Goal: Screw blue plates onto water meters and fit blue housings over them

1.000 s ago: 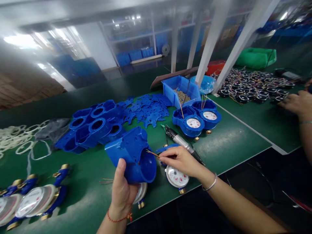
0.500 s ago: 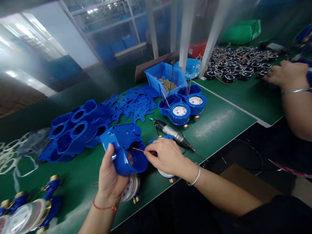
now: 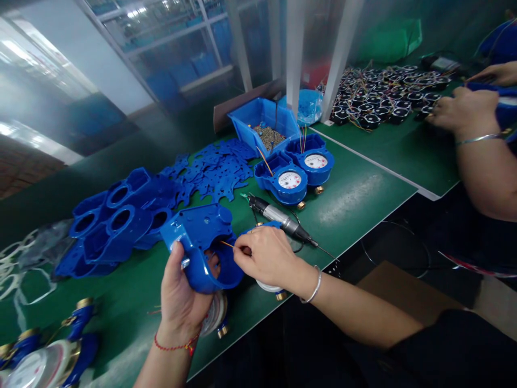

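My left hand point(image 3: 183, 293) is wrapped round a blue plastic meter housing point(image 3: 197, 231), holding it tilted above the bench with its round opening towards my right. With thumb and fingers pinched together, my right hand point(image 3: 264, 256) grips a thin orange-yellow wire point(image 3: 226, 244) that runs into the housing. Where the wire's other end goes is hidden inside. Under the housing, a water meter point(image 3: 216, 315) with a brass fitting is partly covered by my left hand. Another meter point(image 3: 270, 286) lies beneath my right hand, mostly hidden. An electric screwdriver point(image 3: 283, 220) rests just beyond my right hand.
Several blue housings point(image 3: 121, 218) and flat blue plates point(image 3: 218, 167) lie to the left and behind. Two assembled meters point(image 3: 290, 180) stand near a blue bin point(image 3: 242, 121) of screws. At right, a co-worker's hands point(image 3: 464, 113) work near wired black modules point(image 3: 375, 99). Brass-ended meters point(image 3: 48, 355) sit front left.
My right hand has moved slightly left, closer to the housing, still pinching the wire. The view has shifted a little. A co-worker's second hand now shows at right.
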`<state>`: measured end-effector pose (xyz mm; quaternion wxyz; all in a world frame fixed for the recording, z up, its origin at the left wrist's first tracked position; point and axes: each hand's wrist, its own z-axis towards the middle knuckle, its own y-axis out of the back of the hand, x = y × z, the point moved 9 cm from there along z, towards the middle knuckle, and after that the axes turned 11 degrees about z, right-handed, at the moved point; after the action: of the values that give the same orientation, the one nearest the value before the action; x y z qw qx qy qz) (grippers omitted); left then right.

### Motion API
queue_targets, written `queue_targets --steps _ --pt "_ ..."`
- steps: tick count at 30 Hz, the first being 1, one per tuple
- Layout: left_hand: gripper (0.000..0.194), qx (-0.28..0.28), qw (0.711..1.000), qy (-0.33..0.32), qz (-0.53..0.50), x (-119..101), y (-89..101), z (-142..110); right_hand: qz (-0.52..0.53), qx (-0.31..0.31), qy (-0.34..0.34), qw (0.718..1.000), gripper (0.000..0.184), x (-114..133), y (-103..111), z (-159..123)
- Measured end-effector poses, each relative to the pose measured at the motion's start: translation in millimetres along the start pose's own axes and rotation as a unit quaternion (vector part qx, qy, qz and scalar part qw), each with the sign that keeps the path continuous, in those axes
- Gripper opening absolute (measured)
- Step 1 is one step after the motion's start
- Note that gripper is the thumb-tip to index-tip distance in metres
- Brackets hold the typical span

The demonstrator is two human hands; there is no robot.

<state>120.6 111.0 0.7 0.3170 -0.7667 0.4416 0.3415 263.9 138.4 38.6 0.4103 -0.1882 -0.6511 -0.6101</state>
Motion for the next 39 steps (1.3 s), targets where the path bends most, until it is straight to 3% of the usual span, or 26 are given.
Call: queue_targets --steps 4,16,25,28,30,33,37,39 --pt "0.040 -0.028 0.999 0.014 -0.009 0 -4.2 -6 -0.014 -0.003 -0.002 1.000 0.023 1 1 2" --pt "0.034 -0.036 0.999 -0.007 -0.012 5 -3.5 -6 -0.048 -0.010 0.008 0.999 0.024 6 -3 4" --pt "0.072 -0.012 0.997 -0.070 0.037 15 -0.1 -5 -0.029 0.010 -0.015 0.999 0.026 2 -6 5" --pt "0.080 0.008 0.991 -0.105 0.083 15 -1.6 -7 0.005 0.005 -0.004 1.000 0.023 -1 4 -3" --pt "0.088 0.011 0.983 -0.140 0.122 12 -3.9 -9 0.081 -0.047 0.031 0.995 0.022 0 23 -13" --pt "0.100 0.027 0.958 -0.191 0.212 7 -14.5 -12 0.246 -0.126 0.058 0.959 0.032 -6 49 -32" --pt "0.109 0.042 0.899 -0.264 0.346 4 -31.4 -22 0.341 -0.121 0.003 0.932 0.070 -22 41 -44" --pt "0.112 0.036 0.875 -0.280 0.393 4 -34.0 -28 0.349 -0.123 -0.025 0.929 0.079 -30 34 -44"
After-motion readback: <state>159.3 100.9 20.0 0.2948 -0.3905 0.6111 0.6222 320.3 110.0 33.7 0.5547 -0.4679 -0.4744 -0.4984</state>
